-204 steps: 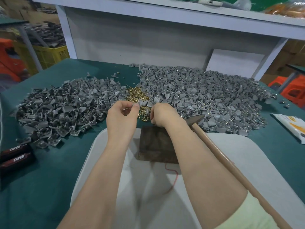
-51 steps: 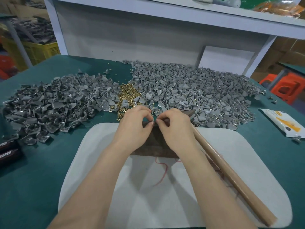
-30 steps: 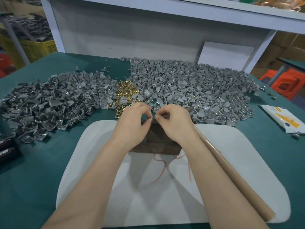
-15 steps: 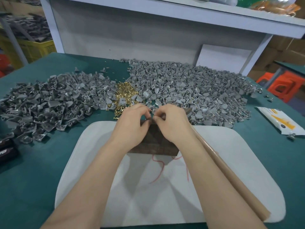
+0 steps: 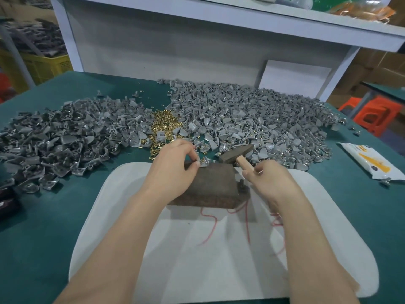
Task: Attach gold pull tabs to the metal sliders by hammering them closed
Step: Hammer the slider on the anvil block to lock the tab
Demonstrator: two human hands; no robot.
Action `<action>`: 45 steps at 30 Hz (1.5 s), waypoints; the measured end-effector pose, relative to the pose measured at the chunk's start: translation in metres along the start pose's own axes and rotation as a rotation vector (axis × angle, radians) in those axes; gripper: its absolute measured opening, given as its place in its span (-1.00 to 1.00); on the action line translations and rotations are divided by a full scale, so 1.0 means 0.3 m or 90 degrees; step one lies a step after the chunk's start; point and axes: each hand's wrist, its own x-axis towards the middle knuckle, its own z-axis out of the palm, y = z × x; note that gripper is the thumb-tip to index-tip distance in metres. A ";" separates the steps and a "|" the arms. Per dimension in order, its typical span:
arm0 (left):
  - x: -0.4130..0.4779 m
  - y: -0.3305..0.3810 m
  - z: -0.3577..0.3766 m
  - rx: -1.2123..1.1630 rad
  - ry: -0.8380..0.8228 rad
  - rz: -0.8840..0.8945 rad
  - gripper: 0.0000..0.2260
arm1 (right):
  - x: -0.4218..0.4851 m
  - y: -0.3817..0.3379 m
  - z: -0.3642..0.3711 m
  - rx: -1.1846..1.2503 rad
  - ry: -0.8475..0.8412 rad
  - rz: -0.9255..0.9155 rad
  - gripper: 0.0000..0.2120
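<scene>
Head view. Nearest, two bare forearms reach forward over a white rounded-corner mat (image 5: pixel 219 270) laid on the teal-green table cover (image 5: pixel 43 227). Loose red thread (image 5: pixel 210 227) curls on the mat just in front of a dark brown rectangular block (image 5: pixel 210 185), which sits at the mat's far end.

The left hand (image 5: pixel 173 170) lies over the block's left part. Its thumb and fingertips pinch a small grey metal slider (image 5: pixel 202 163) at the block's far edge. A speck of gold shows on the piece, too small to tell how it is fitted.

The right hand (image 5: pixel 269 181) is curled round the pale handle of a wooden-handled hammer (image 5: pixel 237 152), gripping close under the dark metal head. The head is tilted, just beyond the block's far right corner.

Beyond the hands, a small heap of gold pull tabs (image 5: pixel 161 126) lies between two broad heaps of grey sliders: the left heap (image 5: pixel 59 137) and the right heap (image 5: pixel 252 119). A few gold bits are scattered on the cover.

Far right on the table lies a white packet with orange print (image 5: pixel 370 163), its lettering too blurred to read. At the left edge is a black box (image 5: pixel 6 200), marking unreadable.

Behind the table stands a white shelf frame (image 5: pixel 197 40). A yellow plastic crate (image 5: pixel 48 66) is back left and an orange plastic stool (image 5: pixel 372 115) back right.
</scene>
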 end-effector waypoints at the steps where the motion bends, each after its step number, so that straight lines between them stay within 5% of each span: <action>1: 0.001 0.000 0.000 0.002 0.005 -0.009 -0.88 | 0.003 -0.003 0.008 0.002 -0.011 -0.005 -0.68; 8: 0.004 -0.003 0.003 -0.017 0.025 -0.056 -0.82 | -0.031 -0.014 -0.046 0.149 0.143 -0.175 -0.90; 12: 0.004 -0.001 0.002 -0.030 0.027 -0.068 -0.73 | -0.089 -0.060 -0.041 0.170 0.210 -0.306 -0.56; 17: 0.001 0.004 0.002 -0.058 0.045 -0.063 -0.77 | -0.119 -0.107 -0.027 0.194 0.159 -0.382 -0.53; 21: -0.002 0.019 0.003 -0.047 0.053 -0.090 -0.82 | -0.121 -0.103 -0.014 0.035 0.194 -0.357 -0.55; 25: -0.004 0.025 0.000 -0.044 0.063 -0.068 -0.80 | -0.125 -0.115 -0.034 0.295 0.258 -0.389 -0.52; 30: -0.006 0.031 -0.008 -0.034 0.055 -0.099 -0.80 | -0.125 -0.109 -0.014 0.015 0.176 -0.345 -0.54; 35: -0.005 0.035 -0.009 -0.031 0.064 -0.075 -0.75 | -0.129 -0.119 -0.029 0.280 0.243 -0.389 -0.52; 39: -0.003 0.030 -0.012 -0.037 0.052 -0.099 -0.83 | -0.134 -0.119 -0.009 0.051 0.095 -0.337 -0.53; 45: -0.002 0.023 -0.021 -0.017 0.026 -0.109 -0.80 | -0.082 -0.088 -0.015 0.122 0.204 -0.251 -0.56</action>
